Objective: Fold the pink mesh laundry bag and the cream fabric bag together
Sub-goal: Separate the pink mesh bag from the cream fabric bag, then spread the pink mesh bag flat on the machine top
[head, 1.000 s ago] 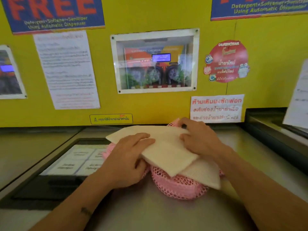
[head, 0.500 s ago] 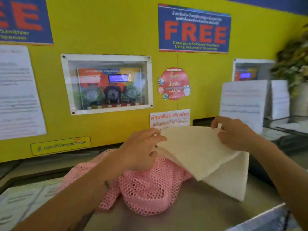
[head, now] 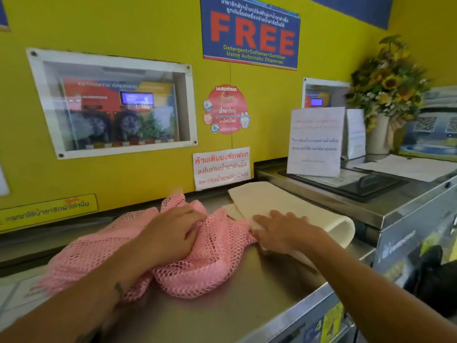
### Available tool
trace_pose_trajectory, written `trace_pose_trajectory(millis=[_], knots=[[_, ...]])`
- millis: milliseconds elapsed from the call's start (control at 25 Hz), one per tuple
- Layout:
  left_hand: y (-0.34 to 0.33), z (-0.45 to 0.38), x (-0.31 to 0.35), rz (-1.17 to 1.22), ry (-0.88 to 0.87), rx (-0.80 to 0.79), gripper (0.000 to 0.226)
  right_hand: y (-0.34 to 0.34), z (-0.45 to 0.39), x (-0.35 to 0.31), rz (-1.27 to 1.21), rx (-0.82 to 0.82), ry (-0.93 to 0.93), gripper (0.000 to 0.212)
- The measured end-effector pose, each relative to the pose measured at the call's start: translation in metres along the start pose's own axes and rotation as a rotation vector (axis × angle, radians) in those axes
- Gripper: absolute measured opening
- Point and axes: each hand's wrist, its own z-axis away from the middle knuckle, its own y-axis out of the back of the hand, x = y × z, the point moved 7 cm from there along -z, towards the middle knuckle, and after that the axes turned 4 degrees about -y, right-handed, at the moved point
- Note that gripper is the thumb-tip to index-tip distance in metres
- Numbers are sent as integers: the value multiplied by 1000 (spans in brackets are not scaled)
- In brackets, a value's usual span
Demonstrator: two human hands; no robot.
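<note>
the pink mesh bag (head: 202, 258) lies in a loose, rumpled heap on the steel table (head: 249, 293), which looks to be the top of a washing machine, spreading from the middle toward the left. the cream bag (head: 291, 206) lies just to its right, already doubled over on itself, its rounded fold hanging a little past the table's right edge. the two bags touch where the mesh bunches against the cream cloth, but they are side by side rather than stacked.

the left hand (head: 170, 233) sits on the mesh with its fingers curled into the netting, gathering a bunch of it. the right hand (head: 284, 230) lies flat on the cream bag, fingers straight, pressing it down and holding nothing.

the step in hand seems to be laying out: the cream bag is being smoothed while the mesh is still a heap. the joint fold does not look started. the next move likely calls for pulling the mesh flat, bringing one bag squarely over the other, then folding both as one. the mesh is limp and springy, so it will want a firm press to stay flat.

behind the table is a yellow wall with a blue "free" sign (head: 249, 33) and a framed window (head: 111, 105). to the right a paper notice (head: 315, 142) stands on the next machine, with a vase of sunflowers (head: 388, 90) beyond.
</note>
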Motion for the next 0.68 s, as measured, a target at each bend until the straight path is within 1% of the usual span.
trace_pose_trajectory(millis=[80,120,160,240,280,320,360,400,440,480,560,600,640,680], knots=[[18,-1,-4,38,27,62,37,14,1,-4,8,-41,-8,70],[29,0,-10,58,45,83,36,26,6,-15,-21,-29,27,70],[40,2,-15,83,56,105,34,41,13,-30,-82,6,99,68],[60,10,-31,112,79,150,31,72,33,-75,-256,104,357,58],[65,17,-40,113,100,155,30,82,44,-96,-334,115,465,56],[69,25,-49,110,124,154,29,84,52,-116,-382,78,539,60],[68,34,-57,103,150,145,29,75,53,-133,-385,-14,556,72],[65,44,-63,99,170,141,30,58,49,-146,-332,-121,538,84],[58,54,-66,110,201,125,32,38,43,-155,-225,-178,501,93],[48,65,-67,141,239,95,36,20,35,-161,-116,-165,467,96],[28,81,-65,184,316,3,46,9,24,-167,-19,27,425,89],[23,83,-61,157,334,-19,49,10,21,-168,-28,122,446,82],[23,83,-59,119,337,-1,49,15,20,-170,-86,172,509,72],[27,81,-56,93,337,46,48,20,21,-170,-164,170,575,61]])
